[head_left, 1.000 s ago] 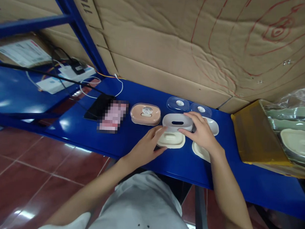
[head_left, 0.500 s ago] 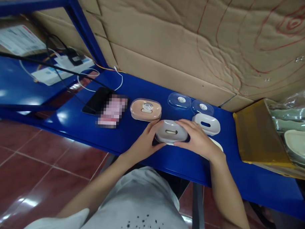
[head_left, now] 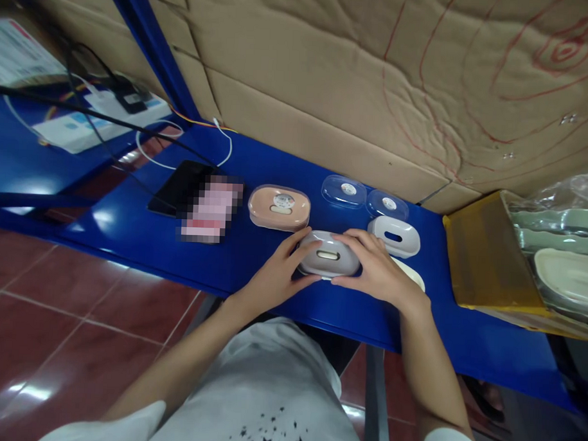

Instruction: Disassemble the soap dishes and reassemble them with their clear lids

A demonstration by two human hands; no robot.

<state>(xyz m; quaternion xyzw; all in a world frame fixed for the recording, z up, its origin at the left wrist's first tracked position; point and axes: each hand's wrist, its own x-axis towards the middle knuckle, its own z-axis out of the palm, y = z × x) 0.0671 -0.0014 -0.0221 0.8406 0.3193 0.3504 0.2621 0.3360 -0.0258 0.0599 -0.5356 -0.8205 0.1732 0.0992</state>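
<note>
Gray case: the gray case (head_left: 321,267) is between the two hands, over the near half of the blue tabletop (head_left: 162,254), slot upward. That spot seems chosen so both arms reach it evenly.
Left grip: the left hand (head_left: 281,269) pinches the case's left end, fingers over the far side and thumb at the near edge.
Right grip: the right hand (head_left: 380,270) pinches the opposite end the same way, probably so the case is kept level and pressed evenly.
Slot: a cream bar fills most of it, and a pale edge shows under the near rim, which suggests a cream base beneath.
White case: the white case (head_left: 403,247) lies just beyond the right hand, its slot dark, likely parked within reach.
Cream tray: the cream tray (head_left: 412,274) is partly hidden by the right hand.
Clear covers: the left cover (head_left: 334,195) and right cover (head_left: 377,208) lie side by side at the back, presumably out of the hands' way.
Peach case: the peach case (head_left: 261,211) sits to the left under clear plastic, apparently set aside from the loose parts.
</note>
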